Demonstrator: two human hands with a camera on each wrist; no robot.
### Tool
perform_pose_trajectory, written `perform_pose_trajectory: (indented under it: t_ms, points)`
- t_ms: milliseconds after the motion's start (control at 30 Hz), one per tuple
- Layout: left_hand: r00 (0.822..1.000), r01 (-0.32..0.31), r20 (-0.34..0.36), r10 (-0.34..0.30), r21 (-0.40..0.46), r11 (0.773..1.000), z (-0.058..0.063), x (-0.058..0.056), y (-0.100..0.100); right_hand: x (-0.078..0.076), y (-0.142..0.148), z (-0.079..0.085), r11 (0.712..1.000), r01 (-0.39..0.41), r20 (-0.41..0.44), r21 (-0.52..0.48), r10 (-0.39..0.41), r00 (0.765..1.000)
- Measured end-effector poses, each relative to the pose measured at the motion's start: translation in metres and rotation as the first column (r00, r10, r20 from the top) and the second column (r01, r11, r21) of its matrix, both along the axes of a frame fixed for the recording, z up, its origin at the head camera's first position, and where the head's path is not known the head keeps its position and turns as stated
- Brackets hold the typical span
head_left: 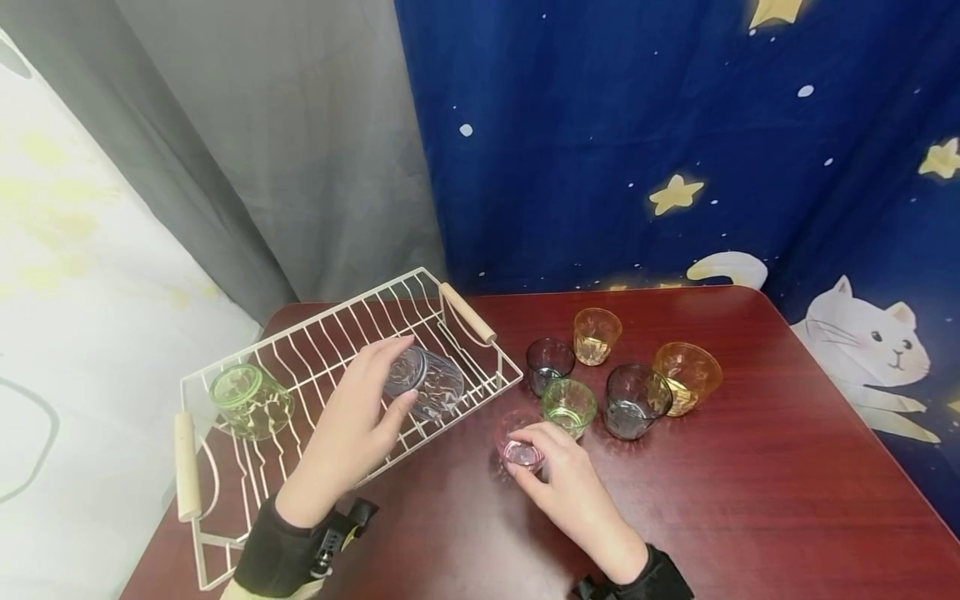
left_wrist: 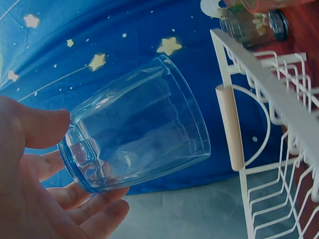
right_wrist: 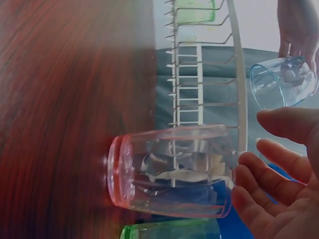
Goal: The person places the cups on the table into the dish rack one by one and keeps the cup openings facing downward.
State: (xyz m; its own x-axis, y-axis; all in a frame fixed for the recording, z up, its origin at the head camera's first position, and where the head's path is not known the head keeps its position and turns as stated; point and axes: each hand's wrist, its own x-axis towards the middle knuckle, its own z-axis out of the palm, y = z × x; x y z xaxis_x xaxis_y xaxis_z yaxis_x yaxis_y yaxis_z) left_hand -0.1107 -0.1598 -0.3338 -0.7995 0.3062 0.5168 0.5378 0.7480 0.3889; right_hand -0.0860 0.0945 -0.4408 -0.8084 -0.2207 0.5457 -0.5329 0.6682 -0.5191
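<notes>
My left hand (head_left: 347,429) holds a clear bluish glass (left_wrist: 139,129) by its base, thumb on one side and fingers on the other. The glass is tilted, mouth pointing away from the palm, over the right part of the white wire dish rack (head_left: 300,326). At the table's middle a pink glass (right_wrist: 174,174) stands upright. My right hand (head_left: 572,487) is at its rim with fingers loosely spread; in the right wrist view the fingertips (right_wrist: 244,159) are right at the rim and the thumb stands apart. A green glass (head_left: 568,407) is just behind the pink one.
Inside the rack's left end a green glass (head_left: 253,404) sits upside down. Right of the pink glass stand a small dark glass (head_left: 550,367), a larger dark glass (head_left: 633,404) and two amber glasses, one at the back (head_left: 597,333), another farther right (head_left: 688,375). Curtains hang behind the table.
</notes>
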Motion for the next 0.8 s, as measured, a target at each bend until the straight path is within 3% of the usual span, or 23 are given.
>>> perform_pose_trajectory:
  t_ms: [300,567,800]
  points:
    - [0.998,-0.064,0.011,0.064,-0.061,0.996,0.007,-0.009,-0.015,0.0,-0.002,-0.008,0.997,-0.006,0.014,0.083,0.005,1.0]
    - [0.996,-0.088,0.024,0.091,-0.094,0.992,0.011,-0.025,-0.031,0.002,-0.002,-0.011,0.985,-0.001,0.026,0.174,-0.004,1.0]
    - [0.982,-0.155,0.093,0.167,-0.118,0.981,0.019,-0.034,-0.052,-0.002,-0.005,-0.012,0.966,-0.006,-0.05,0.257,0.019,0.999]
